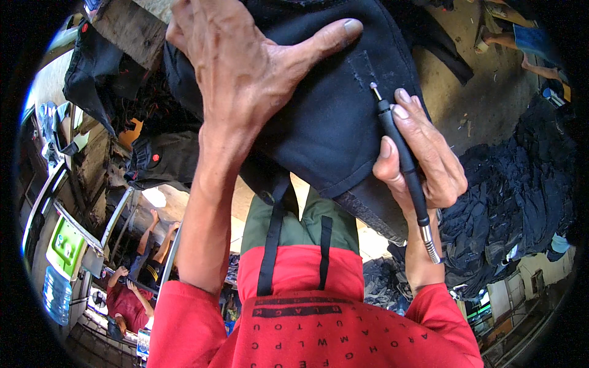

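Up close, left hand (245, 67) flat on black garment (331, 129), right hand (423, 159) gripping rotary tool (402, 153), dark clothes pile (515, 202) beside.

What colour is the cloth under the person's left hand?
The cloth is black, seen best in the head view, where the left hand presses flat on it.

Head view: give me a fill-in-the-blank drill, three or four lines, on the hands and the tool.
1. The left hand lies flat, palm down, on the ____ fabric.
2. The right hand holds a pen-shaped rotary tool like a ____.
3. The tool's metal tip meets a frayed ____-shaped patch on the fabric.
4. The person's sleeves are ____.

Missing words: black; pen; rectangle; red
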`<state>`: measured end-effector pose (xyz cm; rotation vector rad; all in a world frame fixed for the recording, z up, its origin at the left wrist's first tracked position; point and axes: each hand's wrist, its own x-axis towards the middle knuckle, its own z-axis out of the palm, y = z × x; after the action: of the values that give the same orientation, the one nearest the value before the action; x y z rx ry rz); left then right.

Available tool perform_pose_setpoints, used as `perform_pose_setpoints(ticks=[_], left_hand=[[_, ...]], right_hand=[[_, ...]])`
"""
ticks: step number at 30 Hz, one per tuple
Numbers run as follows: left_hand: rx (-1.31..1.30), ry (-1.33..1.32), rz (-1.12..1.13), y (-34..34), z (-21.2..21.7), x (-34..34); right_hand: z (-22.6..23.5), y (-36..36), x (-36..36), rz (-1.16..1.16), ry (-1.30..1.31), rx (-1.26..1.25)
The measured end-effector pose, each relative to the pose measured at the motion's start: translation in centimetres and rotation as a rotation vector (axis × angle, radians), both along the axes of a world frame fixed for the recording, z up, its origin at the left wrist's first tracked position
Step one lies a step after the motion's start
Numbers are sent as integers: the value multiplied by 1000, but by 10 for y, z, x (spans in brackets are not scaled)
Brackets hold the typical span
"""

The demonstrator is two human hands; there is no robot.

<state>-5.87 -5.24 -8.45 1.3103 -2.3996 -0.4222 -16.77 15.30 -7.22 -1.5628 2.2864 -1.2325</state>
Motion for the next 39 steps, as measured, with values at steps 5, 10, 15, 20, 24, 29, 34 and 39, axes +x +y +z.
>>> perform_pose_setpoints(ticks=[5, 10, 15, 20, 24, 29, 34, 39], left_hand=[[8, 53, -40, -2, -1, 1], [-1, 51, -30, -3, -2, 1], [-6, 58, -46, -5, -3, 4], [-4, 41, -27, -2, -3, 4], [-5, 30, -32, -3, -2, 4], [23, 13, 2, -2, 1, 2], [40, -2, 24, 1, 2, 2], [29, 11, -6, -4, -1, 4]], right_hand=[[8, 2, 1, 13, -38, 56], [3, -9, 2, 123, -37, -40], [-2, -19, 0, 120, 7, -57], [-1, -20, 1, 122, 5, -57], [0, -16, 2, 120, 0, -48], [0, -10, 4, 124, -40, -49], [1, -5, 3, 118, -19, -29], [3, 2, 4, 114, -27, -16]])
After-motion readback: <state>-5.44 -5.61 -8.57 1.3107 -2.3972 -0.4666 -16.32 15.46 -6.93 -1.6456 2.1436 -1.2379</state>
